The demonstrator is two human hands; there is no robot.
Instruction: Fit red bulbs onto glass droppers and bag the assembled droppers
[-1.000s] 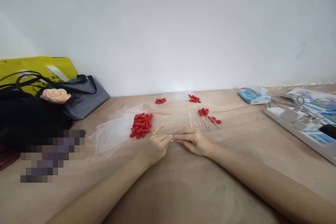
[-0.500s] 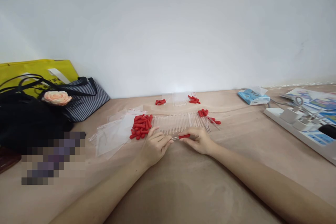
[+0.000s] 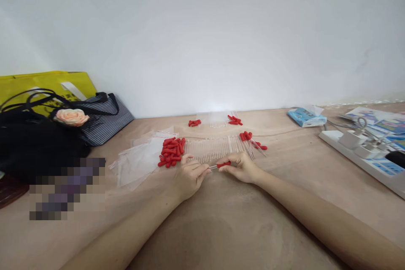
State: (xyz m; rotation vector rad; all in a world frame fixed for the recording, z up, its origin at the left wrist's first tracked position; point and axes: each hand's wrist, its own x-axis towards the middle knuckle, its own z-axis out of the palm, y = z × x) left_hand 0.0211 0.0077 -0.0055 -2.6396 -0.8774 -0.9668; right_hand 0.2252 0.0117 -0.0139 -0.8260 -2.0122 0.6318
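Note:
My left hand (image 3: 190, 177) pinches a thin glass dropper tube (image 3: 213, 167) between thumb and fingertips. At the tube's other end, my right hand (image 3: 243, 169) grips a red rubber bulb (image 3: 224, 164) that meets the glass. How far the tube goes into the bulb is hidden by my fingers. Just beyond both hands lies a row of loose glass tubes (image 3: 207, 148). A pile of red bulbs (image 3: 171, 152) is to its left. Several droppers with red bulbs fitted (image 3: 247, 136) lie to its right.
Clear zip bags (image 3: 142, 160) lie left of the pile. Near the wall are a small bag of tubes (image 3: 217, 120) and two groups of red bulbs. Bags (image 3: 106, 118) stand at left; a tissue pack (image 3: 306, 117) and a power strip (image 3: 370, 158) are at right.
The view has shifted slightly, moving everything a little to the right. Both hands keep their hold on the tube and the bulb, with hardly any visible change.

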